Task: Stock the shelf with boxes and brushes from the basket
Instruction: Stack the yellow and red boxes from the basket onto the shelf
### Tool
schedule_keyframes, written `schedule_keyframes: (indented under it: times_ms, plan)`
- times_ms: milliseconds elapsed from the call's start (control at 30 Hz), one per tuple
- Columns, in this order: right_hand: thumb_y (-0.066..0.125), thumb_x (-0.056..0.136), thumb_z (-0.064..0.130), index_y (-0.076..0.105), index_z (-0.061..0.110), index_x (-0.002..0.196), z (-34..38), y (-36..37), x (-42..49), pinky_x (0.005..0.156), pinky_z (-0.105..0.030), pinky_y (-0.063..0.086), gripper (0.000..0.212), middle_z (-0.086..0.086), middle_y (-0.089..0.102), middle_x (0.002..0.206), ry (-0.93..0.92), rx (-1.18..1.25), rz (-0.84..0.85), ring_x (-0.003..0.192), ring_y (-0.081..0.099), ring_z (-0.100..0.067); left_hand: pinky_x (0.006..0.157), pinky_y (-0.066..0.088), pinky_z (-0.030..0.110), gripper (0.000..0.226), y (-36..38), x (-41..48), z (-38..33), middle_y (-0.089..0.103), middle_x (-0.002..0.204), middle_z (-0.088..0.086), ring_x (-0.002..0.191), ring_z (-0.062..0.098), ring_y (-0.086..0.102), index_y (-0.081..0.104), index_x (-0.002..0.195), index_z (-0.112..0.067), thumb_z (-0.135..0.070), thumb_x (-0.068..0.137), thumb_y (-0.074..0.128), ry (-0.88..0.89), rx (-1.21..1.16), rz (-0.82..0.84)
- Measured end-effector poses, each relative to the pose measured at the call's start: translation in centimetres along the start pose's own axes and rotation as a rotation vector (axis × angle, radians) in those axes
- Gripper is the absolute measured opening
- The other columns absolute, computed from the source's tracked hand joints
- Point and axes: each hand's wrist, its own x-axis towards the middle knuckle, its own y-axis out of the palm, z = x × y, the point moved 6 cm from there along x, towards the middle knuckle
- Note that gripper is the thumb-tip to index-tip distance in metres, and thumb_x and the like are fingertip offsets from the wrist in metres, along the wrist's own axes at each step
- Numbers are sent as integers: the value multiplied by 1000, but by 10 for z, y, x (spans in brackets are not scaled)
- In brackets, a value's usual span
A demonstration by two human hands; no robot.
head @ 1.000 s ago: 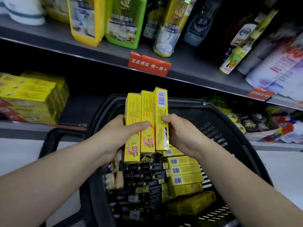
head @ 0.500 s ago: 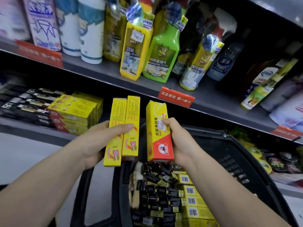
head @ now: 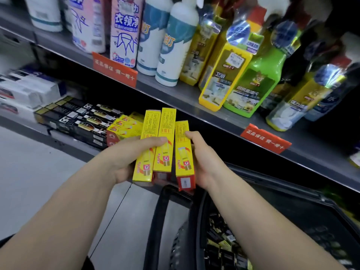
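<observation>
Below, the basket (head: 282, 189) holds seemingly dark packets (head: 220, 240); the left hand (head: 124, 158) grips two yellow boxes (head: 165, 129), the right hand (head: 202, 160) one.

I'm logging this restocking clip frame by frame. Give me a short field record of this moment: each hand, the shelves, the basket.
left hand: grips pair of yellow boxes, upright, side by side
right hand: grips single yellow box beside them
lower shelf: stacked yellow boxes next to black boxes
upper shelf: cleaning bottles, red tags on its edge
basket: black, below the right arm, dark packs inside
</observation>
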Motion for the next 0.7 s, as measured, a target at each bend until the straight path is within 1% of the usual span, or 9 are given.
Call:
schedule_keyframes:
  times_ms: [100,200,233,267,333,433,467,533,700]
  plan:
    - [54,91,26,59,12,106,3,11,24,57,-27,54,21,-5,68,82,-44,-112,8,62,66,-15,66,58,50,49,-28,10,0,75,89,11,77,29,73,65,103,-14,-31,58,76,-5,22,-51]
    - [63,86,22,33,28,115,5,12,49,59,-31,54,42,1,67,70,-53,-167,-13,56,66,-14,49,56,40,24,-65,18,12,74,82,15,64,30,72,63,100,-11,-20,79,70,-28,-35,-124]
    - [66,84,23,33,31,116,7,12,58,63,-33,55,47,2,68,72,-64,-197,-17,59,67,-15,46,55,39,23,-80,21,18,74,81,17,61,32,71,61,102,-10,-18,82,68,-43,-57,-165]
    - [68,82,25,37,30,117,8,10,66,66,-34,56,47,2,70,77,-78,-245,-24,63,68,-15,46,54,40,26,-94,24,24,73,81,19,61,35,70,60,105,-9,-19,83,69,-54,-69,-212]
    - [70,80,32,50,27,108,12,7,81,63,-28,56,35,4,71,83,-104,-358,-33,66,70,-11,49,54,41,38,-122,30,34,73,85,21,67,39,70,57,112,-8,-22,81,72,-64,-66,-329]
    - [65,84,40,54,23,86,16,0,103,51,-18,51,20,6,69,65,-91,-450,-103,52,63,-4,62,57,47,50,-145,38,38,72,96,17,78,36,71,56,118,-9,-25,76,77,-22,-109,-454]
    - [64,85,40,54,21,85,17,-2,111,49,-16,49,21,6,68,60,-98,-466,-135,50,61,-4,67,57,49,50,-148,41,37,72,97,15,80,34,71,56,119,-9,-25,76,77,-2,-130,-464]
    - [64,85,38,58,19,85,18,-9,125,47,-16,45,20,5,68,58,-122,-470,-202,51,59,-6,68,58,46,48,-151,48,37,72,97,12,80,30,71,57,119,-10,-24,77,76,6,-152,-464]
    - [64,86,27,61,20,84,25,-19,155,54,-21,34,8,5,65,76,-199,-313,-344,64,53,-9,68,58,47,33,-160,58,45,73,93,11,78,30,72,62,109,-13,-21,79,74,-11,-150,-480]
